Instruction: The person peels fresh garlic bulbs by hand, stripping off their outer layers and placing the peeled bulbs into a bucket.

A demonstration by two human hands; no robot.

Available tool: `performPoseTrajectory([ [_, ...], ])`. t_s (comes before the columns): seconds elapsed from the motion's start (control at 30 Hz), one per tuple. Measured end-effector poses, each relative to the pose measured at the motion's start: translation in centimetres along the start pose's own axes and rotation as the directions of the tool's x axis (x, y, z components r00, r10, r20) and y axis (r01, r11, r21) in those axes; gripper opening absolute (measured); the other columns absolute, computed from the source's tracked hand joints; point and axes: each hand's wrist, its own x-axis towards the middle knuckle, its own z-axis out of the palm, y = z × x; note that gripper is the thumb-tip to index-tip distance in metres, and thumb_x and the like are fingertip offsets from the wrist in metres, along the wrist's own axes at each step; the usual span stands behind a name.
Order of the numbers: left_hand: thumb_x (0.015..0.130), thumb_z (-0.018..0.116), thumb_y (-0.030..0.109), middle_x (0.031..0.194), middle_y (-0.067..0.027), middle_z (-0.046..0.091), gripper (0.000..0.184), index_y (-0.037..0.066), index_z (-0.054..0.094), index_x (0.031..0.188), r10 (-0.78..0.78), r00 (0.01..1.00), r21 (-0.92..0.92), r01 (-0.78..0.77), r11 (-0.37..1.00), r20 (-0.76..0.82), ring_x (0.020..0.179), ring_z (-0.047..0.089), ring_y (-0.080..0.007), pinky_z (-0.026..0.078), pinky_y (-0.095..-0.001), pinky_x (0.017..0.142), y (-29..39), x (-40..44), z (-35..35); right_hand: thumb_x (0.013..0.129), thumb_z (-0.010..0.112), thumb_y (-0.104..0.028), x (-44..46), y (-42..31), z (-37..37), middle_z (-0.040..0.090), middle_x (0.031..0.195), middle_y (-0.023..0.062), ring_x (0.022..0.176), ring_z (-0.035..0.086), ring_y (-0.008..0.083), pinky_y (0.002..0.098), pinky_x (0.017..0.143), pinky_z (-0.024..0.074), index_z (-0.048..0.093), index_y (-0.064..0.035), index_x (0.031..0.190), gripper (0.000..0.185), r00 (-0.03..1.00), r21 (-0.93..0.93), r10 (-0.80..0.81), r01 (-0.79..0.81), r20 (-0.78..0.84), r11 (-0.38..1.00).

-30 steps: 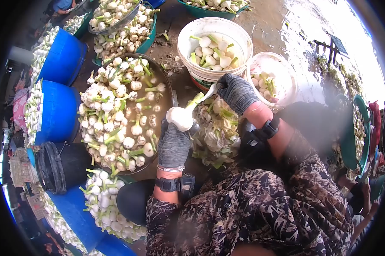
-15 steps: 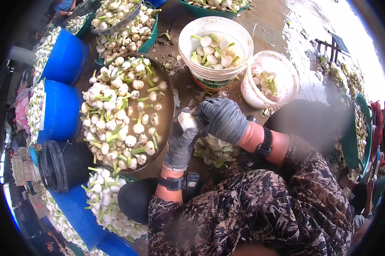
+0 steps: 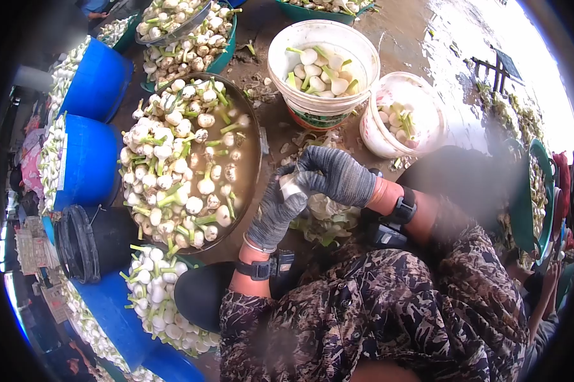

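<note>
A white garlic bulb (image 3: 291,186) is held between my two grey-gloved hands, partly covered by the fingers. My left hand (image 3: 272,213) is wrapped round it from below and the left. The fingers of my right hand (image 3: 339,175) are pinched at its upper right side. Left of my hands, a wide round basin (image 3: 259,149) holds brown water and many bulbs with green stems. Peeled husks and leaves (image 3: 328,219) lie below my right hand. Beyond my hands, a white bucket (image 3: 322,105) holds clean bulbs.
A second white bucket (image 3: 379,137) with bulbs stands right of the first. Blue tubs (image 3: 89,162) and a black bucket (image 3: 112,245) line the left. Near my left knee is a pile of white bulbs (image 3: 162,305). Another person's arm (image 3: 545,299) shows at the right edge.
The bulb, earlier held up by my left hand with its stem toward my right, is now turned and lower between both hands. My right hand has come down and left to it.
</note>
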Motion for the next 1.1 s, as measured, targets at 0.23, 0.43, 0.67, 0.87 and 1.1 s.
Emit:
performPoseTrajectory([
  [0.23,0.077,0.068,0.013,0.113,-0.0132,0.054,0.058,0.001,0.044,0.128,0.388,0.921,0.561,-0.298,0.772,-0.044,0.107,0.055,-0.0275,0.045,-0.0374,0.096,-0.1,0.0,0.3,0.093,0.065,-0.026,1.3,1.4,0.6,0.06,0.08,0.0036,0.077,0.052,0.0113,0.0312,0.07,0.0479,0.058,0.0,0.096,0.027,0.974,0.261,0.204,-0.173,-0.098,0.95],
  [0.43,0.081,0.065,0.01,0.12,-0.0128,0.055,0.056,0.003,0.044,0.133,0.255,0.957,0.326,-0.2,0.924,-0.135,0.114,0.053,-0.0234,0.042,-0.0365,0.103,-1.5,0.2,-0.6,0.087,0.067,-0.027,-0.1,1.7,1.5,0.061,0.078,0.0213,0.077,0.059,0.0424,0.045,0.066,0.0474,0.057,-0.0027,0.086,0.026,0.984,-0.22,-0.114,0.082,-0.137,0.972],
  [0.67,0.086,0.067,0.016,0.119,-0.0089,0.057,0.047,0.001,0.049,0.127,0.125,0.981,0.429,-0.05,0.902,-0.149,0.107,0.057,-0.0184,0.046,-0.0337,0.096,0.2,0.2,0.3,0.092,0.063,-0.03,1.5,1.3,-2.0,0.068,0.079,0.013,0.067,0.063,0.0217,0.0343,0.067,0.0512,0.067,-0.0013,0.1,0.031,0.923,-0.009,0.378,-0.38,-0.069,0.925],
  [0.87,0.085,0.071,0.021,0.119,-0.0134,0.058,0.064,0.003,0.041,0.139,0.042,0.996,-0.133,-0.051,0.99,-0.073,0.104,0.06,-0.0228,0.053,-0.0377,0.09,1.0,-0.4,1.7,0.092,0.06,-0.03,1.8,5.7,-3.3,0.069,0.081,0.0176,0.072,0.066,0.0291,0.0384,0.071,0.0518,0.068,-0.0001,0.098,0.032,0.899,-0.185,0.346,-0.401,-0.27,0.897],
  [1.1,0.089,0.067,0.031,0.134,-0.0155,0.048,0.066,0.007,0.036,0.143,0.094,0.982,-0.382,-0.152,0.911,-0.167,0.112,0.057,-0.0296,0.048,-0.043,0.098,-1.0,1.0,-0.2,0.078,0.075,-0.042,-1.4,-0.1,-2.1,0.057,0.124,0.0222,0.108,0.06,0.0366,0.0433,0.09,0.0484,0.043,-0.0056,0.135,0.075,0.997,-0.599,-0.013,-0.038,-0.081,0.8],
])
